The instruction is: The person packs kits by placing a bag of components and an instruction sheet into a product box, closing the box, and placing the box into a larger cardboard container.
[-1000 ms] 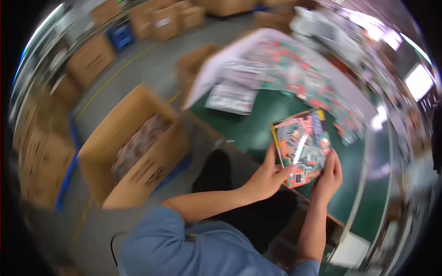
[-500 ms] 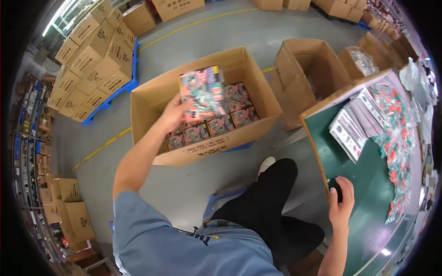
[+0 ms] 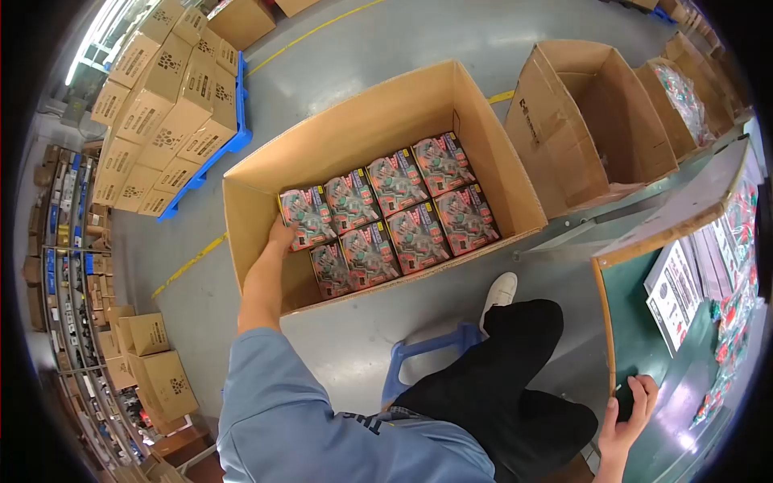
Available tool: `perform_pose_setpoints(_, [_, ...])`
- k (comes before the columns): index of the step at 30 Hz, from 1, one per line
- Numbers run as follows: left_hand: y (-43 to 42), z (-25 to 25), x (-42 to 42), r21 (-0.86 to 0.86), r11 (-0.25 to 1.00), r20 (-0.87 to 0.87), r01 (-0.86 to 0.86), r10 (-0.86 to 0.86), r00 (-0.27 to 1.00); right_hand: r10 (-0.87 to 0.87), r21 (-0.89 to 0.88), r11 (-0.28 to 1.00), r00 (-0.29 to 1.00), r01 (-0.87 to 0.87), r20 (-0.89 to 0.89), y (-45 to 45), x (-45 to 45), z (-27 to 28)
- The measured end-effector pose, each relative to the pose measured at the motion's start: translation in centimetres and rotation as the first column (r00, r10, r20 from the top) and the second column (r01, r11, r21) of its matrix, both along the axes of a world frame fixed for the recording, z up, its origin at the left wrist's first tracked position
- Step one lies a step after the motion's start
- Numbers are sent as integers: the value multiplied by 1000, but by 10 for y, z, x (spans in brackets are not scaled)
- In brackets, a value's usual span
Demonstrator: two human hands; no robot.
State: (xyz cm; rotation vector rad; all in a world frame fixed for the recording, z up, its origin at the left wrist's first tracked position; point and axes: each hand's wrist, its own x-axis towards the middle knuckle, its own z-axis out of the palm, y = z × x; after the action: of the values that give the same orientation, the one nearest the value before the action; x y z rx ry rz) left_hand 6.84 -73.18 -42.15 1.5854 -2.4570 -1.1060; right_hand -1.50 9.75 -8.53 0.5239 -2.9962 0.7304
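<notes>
My left hand [image 3: 279, 237] reaches into a large open cardboard carton [image 3: 338, 119]. Its fingers grip the left side of a printed toy box [image 3: 306, 218], which rests in the carton's left part beside other boxes of the same kind. Several matching boxes [image 3: 417, 237] lie in two rows, printed faces up. At the near edge of the green-topped table [image 3: 636, 310], my right hand [image 3: 632, 414] has thumb and fingers apart and holds nothing I can see. A dark patch shows between them; I cannot tell what it is.
Printed leaflets [image 3: 676, 286] and clear bags with red and green parts [image 3: 729, 322] lie on the table. Another open carton [image 3: 555, 133] stands right of the first. Stacked cartons [image 3: 153, 121] sit on a blue pallet [image 3: 205, 169]. A blue stool [image 3: 419, 350] is near my legs.
My left hand has lowered the toy box from above the carton down into its left side. The view has shifted, and my right hand stays at the table edge.
</notes>
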Motion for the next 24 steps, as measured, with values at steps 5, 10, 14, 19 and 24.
perform_pose_setpoints(5, [-11,-22,0,138,990,-121,-9,26,992,-16,58,998,1000,17,-18,2,3,0])
perform_pose_setpoints(10, [38,38,-43,-82,929,670,360,-216,710,-24,121,992,1000,25,-16,8,7,-1])
perform_pose_setpoints(14, [34,-42,-25,-235,623,781,747,-337,526,-22,157,987,1000,25,-22,13,9,0])
perform_pose_setpoints(19, [5,-80,-16,-214,760,570,613,-412,710,-27,182,983,999,31,-23,21,14,-2])
perform_pose_setpoints(24, [62,-43,-45,-119,781,479,614,-496,724,-39,174,984,999,42,-20,19,16,-4])
